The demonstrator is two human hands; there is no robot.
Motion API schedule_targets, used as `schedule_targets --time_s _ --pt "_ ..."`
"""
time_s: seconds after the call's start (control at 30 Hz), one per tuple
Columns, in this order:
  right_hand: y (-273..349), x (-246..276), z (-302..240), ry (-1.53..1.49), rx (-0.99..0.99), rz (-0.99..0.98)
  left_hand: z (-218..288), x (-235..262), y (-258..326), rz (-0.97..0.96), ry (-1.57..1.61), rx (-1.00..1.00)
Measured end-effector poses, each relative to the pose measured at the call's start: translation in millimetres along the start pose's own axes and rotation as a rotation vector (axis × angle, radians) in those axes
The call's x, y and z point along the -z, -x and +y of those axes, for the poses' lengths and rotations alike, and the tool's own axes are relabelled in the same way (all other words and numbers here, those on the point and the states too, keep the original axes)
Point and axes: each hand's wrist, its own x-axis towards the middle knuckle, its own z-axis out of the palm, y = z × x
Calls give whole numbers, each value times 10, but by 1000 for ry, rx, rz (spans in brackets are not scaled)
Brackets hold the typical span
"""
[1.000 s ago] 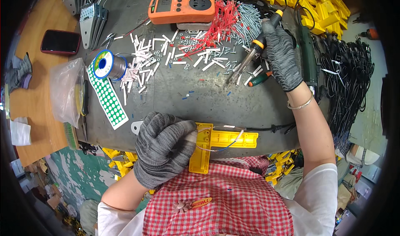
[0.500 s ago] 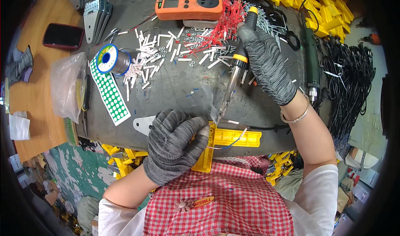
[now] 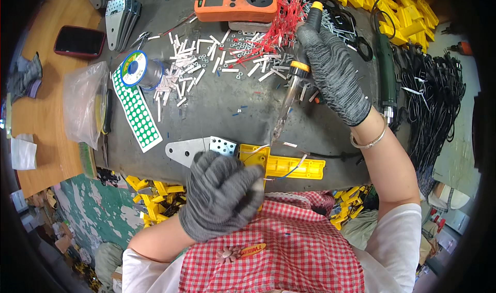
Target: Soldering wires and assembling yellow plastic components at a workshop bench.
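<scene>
My right hand (image 3: 333, 75), in a grey knit glove, grips a soldering iron (image 3: 292, 94) with a clear shaft and orange collar. Its tip points down and touches the left end of a yellow plastic part (image 3: 289, 165) at the near edge of the dark bench. My left hand (image 3: 219, 195), also gloved, is closed over the left end of that yellow part, beside a flat metal bracket (image 3: 199, 149). Thin wires stick out of the yellow part.
An orange meter (image 3: 235, 3) sits at the back, with red wire pieces (image 3: 276, 24), white sleeves (image 3: 186, 60) and small screws spread before it. A solder spool (image 3: 139, 70), a green-dotted sticker sheet (image 3: 135, 112) and a plastic bag (image 3: 85, 107) lie left. Black cables (image 3: 429, 102) and yellow parts (image 3: 398, 9) sit right.
My right hand has brought the soldering iron from the back right of the bench down to the yellow part, tip now on it. My left hand stays on the part.
</scene>
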Motion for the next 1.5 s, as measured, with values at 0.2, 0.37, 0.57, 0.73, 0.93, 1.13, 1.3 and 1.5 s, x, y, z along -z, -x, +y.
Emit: schedule_targets --time_s 0.2,0.37,0.57,0.73,0.93,1.13,1.3,1.5 --pt "166 -16 -151 -113 -100 56 96 -120 321 -20 -145 -75" --pt "427 -10 -11 26 30 -44 29 -274 398 38 -168 -44" --pt "546 -34 101 195 151 -122 19 -329 416 39 -179 -42" --pt "580 -55 255 247 344 -93 15 -357 437 37 -217 -74" --pt "580 -80 146 233 309 -76 29 -331 432 12 -252 -96" --pt "571 -90 -135 53 -94 -69 -181 46 360 51 -522 226" --pt "558 -119 -153 14 21 -19 124 -133 376 37 -428 -40" --pt "685 -90 -468 -64 -96 -3 -51 -292 388 -56 -358 -91"
